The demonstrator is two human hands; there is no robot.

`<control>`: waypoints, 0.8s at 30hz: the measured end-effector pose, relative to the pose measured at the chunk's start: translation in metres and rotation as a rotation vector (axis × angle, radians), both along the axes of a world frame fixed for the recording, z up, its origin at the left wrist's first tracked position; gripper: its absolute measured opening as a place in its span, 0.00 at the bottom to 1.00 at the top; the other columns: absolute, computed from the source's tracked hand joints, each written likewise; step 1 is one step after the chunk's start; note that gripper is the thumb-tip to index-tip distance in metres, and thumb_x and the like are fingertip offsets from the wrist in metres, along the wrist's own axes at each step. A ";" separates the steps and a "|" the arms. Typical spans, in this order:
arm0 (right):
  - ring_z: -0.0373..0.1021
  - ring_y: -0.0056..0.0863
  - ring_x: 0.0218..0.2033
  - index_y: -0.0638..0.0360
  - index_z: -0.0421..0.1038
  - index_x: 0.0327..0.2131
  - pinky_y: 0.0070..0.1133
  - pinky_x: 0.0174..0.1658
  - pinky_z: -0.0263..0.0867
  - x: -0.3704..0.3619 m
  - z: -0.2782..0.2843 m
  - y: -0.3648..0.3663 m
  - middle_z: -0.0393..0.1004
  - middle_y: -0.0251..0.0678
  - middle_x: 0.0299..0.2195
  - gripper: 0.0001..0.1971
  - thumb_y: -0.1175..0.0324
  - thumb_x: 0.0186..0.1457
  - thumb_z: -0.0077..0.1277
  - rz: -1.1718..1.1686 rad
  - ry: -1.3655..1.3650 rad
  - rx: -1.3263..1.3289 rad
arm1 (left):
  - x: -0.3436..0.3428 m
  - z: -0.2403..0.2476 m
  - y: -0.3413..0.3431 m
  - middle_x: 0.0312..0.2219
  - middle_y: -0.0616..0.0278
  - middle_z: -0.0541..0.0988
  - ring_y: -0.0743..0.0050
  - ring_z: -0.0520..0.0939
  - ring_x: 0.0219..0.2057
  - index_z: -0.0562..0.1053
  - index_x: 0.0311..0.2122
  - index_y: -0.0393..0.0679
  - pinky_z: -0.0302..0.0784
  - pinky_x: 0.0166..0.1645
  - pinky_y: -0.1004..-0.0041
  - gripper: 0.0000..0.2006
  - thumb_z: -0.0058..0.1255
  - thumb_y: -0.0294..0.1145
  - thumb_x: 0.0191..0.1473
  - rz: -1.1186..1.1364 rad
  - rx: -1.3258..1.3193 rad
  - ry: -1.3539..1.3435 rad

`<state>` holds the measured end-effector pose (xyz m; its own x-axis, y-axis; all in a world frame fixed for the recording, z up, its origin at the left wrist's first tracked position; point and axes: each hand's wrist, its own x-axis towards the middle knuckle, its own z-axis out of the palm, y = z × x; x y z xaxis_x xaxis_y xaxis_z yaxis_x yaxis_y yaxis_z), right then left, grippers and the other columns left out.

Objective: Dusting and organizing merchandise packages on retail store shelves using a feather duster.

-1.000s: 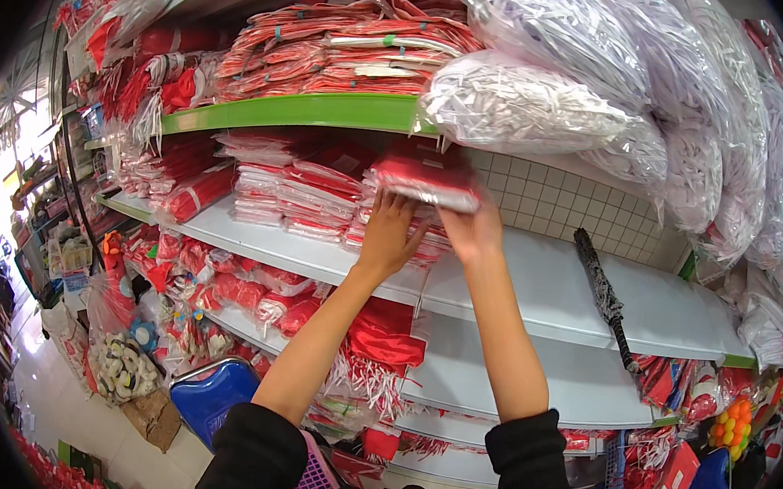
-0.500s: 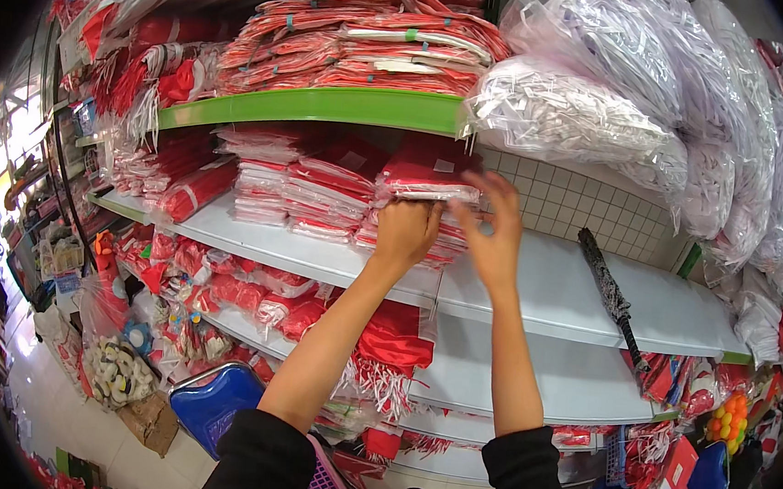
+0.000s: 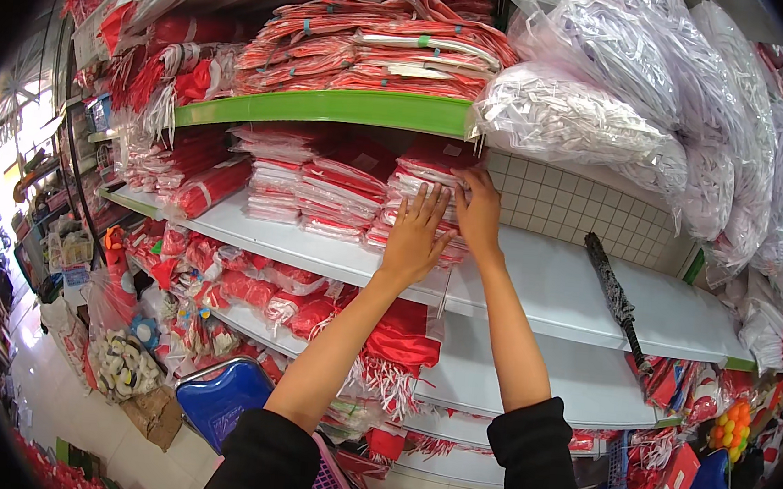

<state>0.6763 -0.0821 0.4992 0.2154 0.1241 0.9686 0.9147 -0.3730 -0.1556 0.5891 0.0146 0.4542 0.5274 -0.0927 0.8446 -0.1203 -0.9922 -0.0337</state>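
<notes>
A stack of red and white packages in clear plastic (image 3: 402, 190) stands on the pale shelf (image 3: 536, 283). Against its front face lies my left hand (image 3: 418, 237), flat and with fingers spread. My right hand (image 3: 479, 213) touches the stack's right side near the top, fingers apart and slightly bent. Neither hand grips anything. Directly left of this stack is a similar pile of packages (image 3: 345, 190), with another pile (image 3: 275, 176) beyond it. My hands hide part of the stack's front and right side.
A green-edged shelf (image 3: 328, 111) with red packages hangs above. Large clear bags of white items (image 3: 595, 113) bulge over the right side. A folded patterned umbrella (image 3: 610, 294) leans across the shelf. Below are red goods with fringes (image 3: 393, 346) and a blue stool-like object (image 3: 227, 402).
My left hand has opened from a closed grip at the stack's front and now lies flat there. My right hand has moved in from beside the stack to touch its side.
</notes>
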 end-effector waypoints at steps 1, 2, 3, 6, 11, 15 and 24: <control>0.67 0.34 0.36 0.56 0.71 0.38 0.28 0.44 0.59 0.007 0.003 -0.003 0.67 0.39 0.37 0.12 0.74 0.47 0.47 0.120 0.119 -0.035 | -0.001 -0.001 -0.001 0.57 0.52 0.51 0.56 0.48 0.59 0.49 0.57 0.39 0.43 0.60 0.55 0.30 0.37 0.43 0.53 0.010 0.001 0.027; 0.67 0.32 0.36 0.55 0.70 0.39 0.27 0.43 0.59 0.010 0.003 -0.008 0.67 0.39 0.37 0.13 0.74 0.47 0.47 0.233 0.240 -0.074 | -0.002 -0.002 -0.006 0.58 0.52 0.47 0.56 0.46 0.60 0.46 0.58 0.39 0.41 0.60 0.54 0.32 0.37 0.43 0.53 0.013 -0.001 0.055; 0.67 0.32 0.36 0.55 0.70 0.39 0.27 0.43 0.59 0.012 0.001 -0.012 0.67 0.39 0.37 0.13 0.74 0.47 0.47 0.231 0.242 -0.080 | -0.003 -0.003 -0.009 0.58 0.52 0.47 0.56 0.46 0.60 0.46 0.58 0.39 0.41 0.60 0.54 0.32 0.37 0.43 0.53 0.011 -0.007 0.057; 0.68 0.29 0.37 0.50 0.68 0.44 0.28 0.47 0.57 0.003 0.000 -0.017 0.64 0.40 0.44 0.18 0.74 0.46 0.47 0.191 0.190 -0.111 | -0.010 0.003 -0.012 0.59 0.52 0.45 0.57 0.44 0.60 0.45 0.58 0.38 0.39 0.60 0.52 0.33 0.37 0.45 0.53 0.073 -0.005 0.074; 0.49 0.45 0.56 0.43 0.59 0.52 0.35 0.57 0.42 -0.028 -0.017 -0.027 0.44 0.50 0.57 0.27 0.69 0.45 0.51 -0.001 0.099 -0.122 | -0.011 0.014 -0.011 0.58 0.51 0.46 0.58 0.44 0.61 0.47 0.57 0.34 0.36 0.60 0.51 0.33 0.42 0.41 0.50 0.111 -0.120 -0.011; 0.36 0.49 0.60 0.42 0.59 0.53 0.36 0.58 0.39 -0.040 -0.027 -0.035 0.41 0.50 0.58 0.28 0.67 0.45 0.52 0.215 0.150 -0.093 | -0.014 0.015 -0.022 0.59 0.50 0.45 0.56 0.43 0.61 0.48 0.57 0.33 0.37 0.60 0.50 0.34 0.45 0.38 0.48 0.162 -0.120 0.024; 0.47 0.42 0.56 0.57 0.69 0.41 0.32 0.57 0.43 -0.121 -0.090 -0.035 0.56 0.45 0.51 0.12 0.68 0.53 0.42 0.703 0.639 0.126 | -0.104 -0.068 -0.028 0.59 0.48 0.42 0.51 0.41 0.61 0.46 0.57 0.33 0.37 0.59 0.50 0.36 0.46 0.36 0.48 0.284 -0.384 0.034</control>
